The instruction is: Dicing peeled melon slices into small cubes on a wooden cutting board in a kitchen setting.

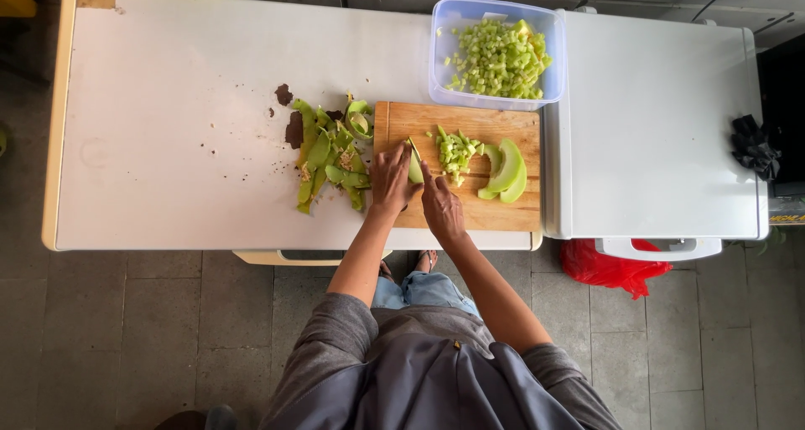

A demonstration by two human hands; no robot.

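On a wooden cutting board my left hand presses down on a pale green fruit slice. My right hand is closed around a knife whose blade meets that slice; the knife is mostly hidden by my fingers. A small heap of green diced pieces lies in the middle of the board. Curved green wedges rest at the board's right side.
A clear plastic tub of diced green pieces stands behind the board. Green peels are piled left of the board on the white table. A second white surface adjoins at the right, with a black object on its edge. A red bag lies below.
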